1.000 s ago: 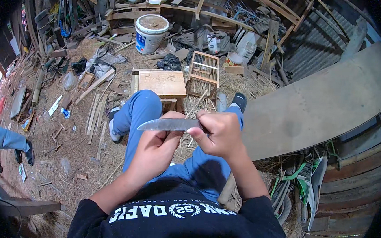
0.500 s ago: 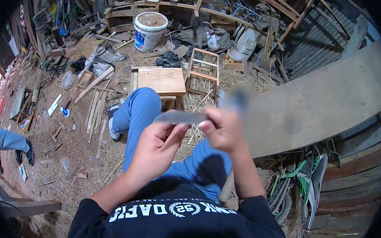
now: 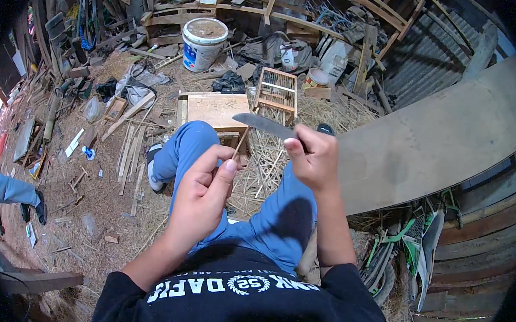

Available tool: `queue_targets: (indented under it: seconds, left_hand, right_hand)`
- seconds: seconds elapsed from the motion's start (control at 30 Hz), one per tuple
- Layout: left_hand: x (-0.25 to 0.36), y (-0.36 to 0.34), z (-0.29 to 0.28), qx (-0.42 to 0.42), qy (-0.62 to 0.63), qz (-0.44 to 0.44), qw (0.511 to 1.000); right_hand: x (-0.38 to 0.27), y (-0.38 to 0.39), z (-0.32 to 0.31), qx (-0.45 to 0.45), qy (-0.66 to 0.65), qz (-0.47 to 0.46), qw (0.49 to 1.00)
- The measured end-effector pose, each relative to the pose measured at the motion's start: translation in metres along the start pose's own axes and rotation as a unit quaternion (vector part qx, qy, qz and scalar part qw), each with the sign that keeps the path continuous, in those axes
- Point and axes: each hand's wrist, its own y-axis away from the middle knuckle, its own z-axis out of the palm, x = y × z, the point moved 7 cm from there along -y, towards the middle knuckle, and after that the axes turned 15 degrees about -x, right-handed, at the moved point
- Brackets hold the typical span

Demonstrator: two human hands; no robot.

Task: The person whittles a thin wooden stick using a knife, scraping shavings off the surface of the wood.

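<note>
The knife (image 3: 265, 125) has moved forward — right hand (image 3: 314, 158) clenched on it, left hand (image 3: 203, 187) pinching a thin stick (image 3: 242, 142).

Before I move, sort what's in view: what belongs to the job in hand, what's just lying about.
In use:
- knife, in the right hand
- thin stick, in the left hand

Apparently just lying about:
- white bucket
- clear plastic bag
- crumpled black plastic

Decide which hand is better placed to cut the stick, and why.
Likely the right hand: it grips the knife close to the upper end of the thin stick, which the left hand pinches.
</note>
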Motion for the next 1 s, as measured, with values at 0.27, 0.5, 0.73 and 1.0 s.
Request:
queue_targets:
  seconds: [0.27,0.5,0.73,1.0]
  left_hand:
    - [-0.001,0.005,0.004,-0.004,-0.034,0.002,0.999]
    - [-0.007,0.000,0.002,-0.020,0.009,-0.004,1.000]
    - [-0.016,0.001,0.003,-0.021,0.007,-0.006,1.000]
    - [-0.008,0.004,0.004,-0.014,-0.105,0.000,0.994]
  right_hand:
    - [-0.017,-0.005,0.010,-0.021,0.003,-0.028,0.999]
    - [0.002,-0.002,0.004,-0.019,-0.063,0.032,0.997]
    - [-0.048,0.003,0.027,-0.105,0.028,-0.077,0.991]
    - [-0.016,-0.005,0.003,-0.023,0.027,-0.001,0.999]
